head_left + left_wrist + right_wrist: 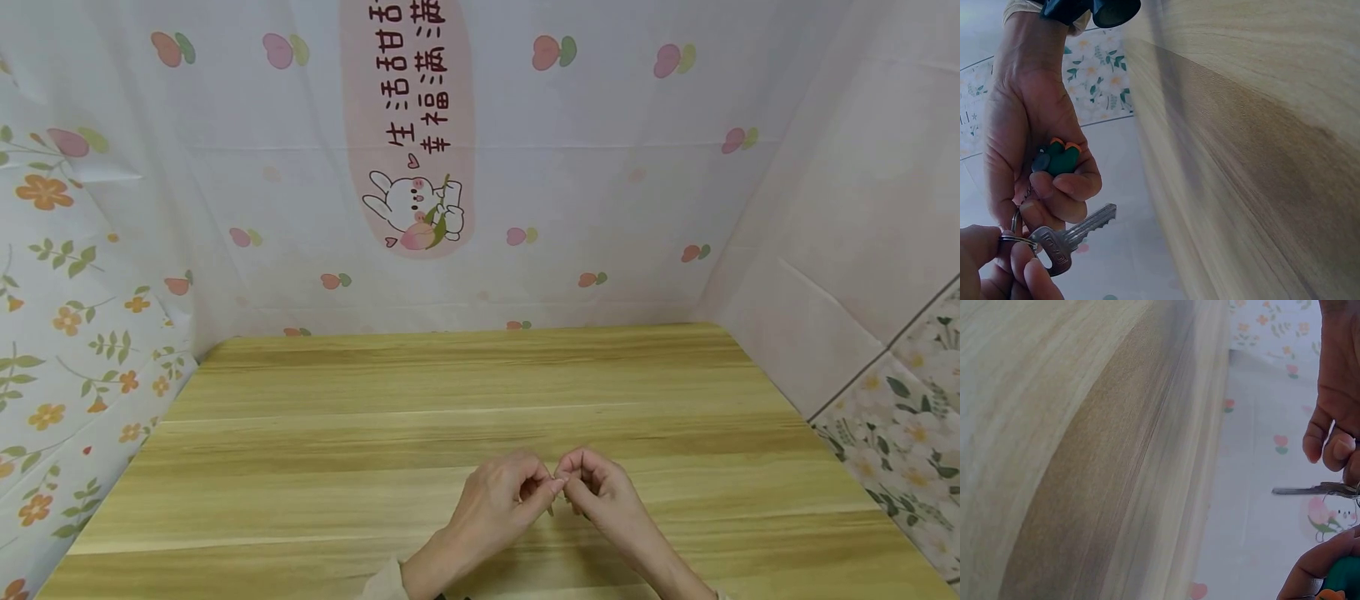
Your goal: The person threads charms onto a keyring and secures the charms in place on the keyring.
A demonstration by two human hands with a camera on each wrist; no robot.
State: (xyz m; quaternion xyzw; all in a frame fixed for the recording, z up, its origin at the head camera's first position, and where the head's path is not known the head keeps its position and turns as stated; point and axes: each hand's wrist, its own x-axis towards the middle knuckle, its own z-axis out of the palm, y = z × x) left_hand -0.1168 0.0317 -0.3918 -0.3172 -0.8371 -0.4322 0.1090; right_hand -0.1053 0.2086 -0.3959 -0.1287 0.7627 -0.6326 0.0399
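Over the front middle of the wooden table [450,392] my two hands meet fingertip to fingertip. My left hand [542,493] pinches the head of a silver key [1079,232] and its metal ring [1015,230]. The key's blade points out sideways, and it also shows in the right wrist view as a silver key [1310,489] under the left hand's fingers [1335,447]. My right hand [1054,181] curls round a green charm with orange tips [1060,159] that hangs on the same ring. In the head view the key and charm are hidden inside the fingers of my right hand [576,487].
A pale sheet with fruit prints and a rabbit picture [416,208] hangs behind the table. Flowered sheets close off the left side [67,333] and the right side [900,433]. The wooden top stretches bare from the hands to the back edge.
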